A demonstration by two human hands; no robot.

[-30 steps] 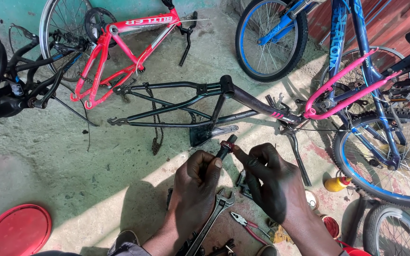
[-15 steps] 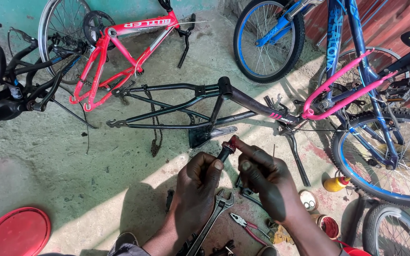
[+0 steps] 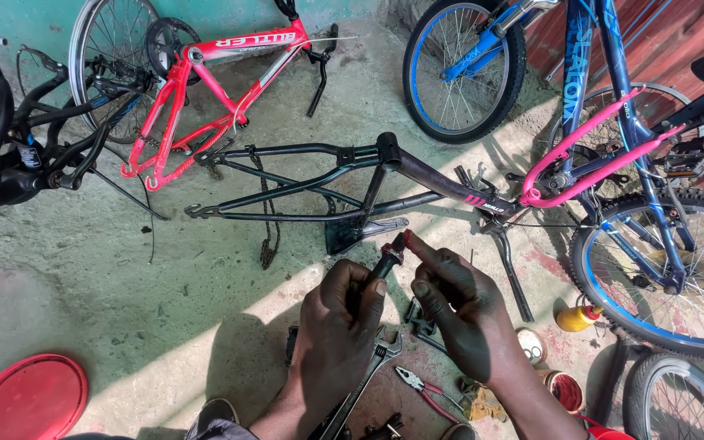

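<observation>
Gripping a short black cylindrical part with a red tip (image 3: 390,254), your left hand (image 3: 337,318) wraps its lower end while your right hand (image 3: 462,314) pinches the tip, perhaps a cap. Below lie a steel adjustable wrench (image 3: 366,376) and red-handled pliers (image 3: 427,391); beyond, a bare black bicycle frame (image 3: 327,183).

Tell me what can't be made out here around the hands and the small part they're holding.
- Small dark part, head view: mostly wrapped by the left hand; its full shape is hidden.
- Right hand fingers cover its red tip.
- Adjustable wrench: handle cut off by the bottom edge.
- Pliers: jaws too small.
</observation>
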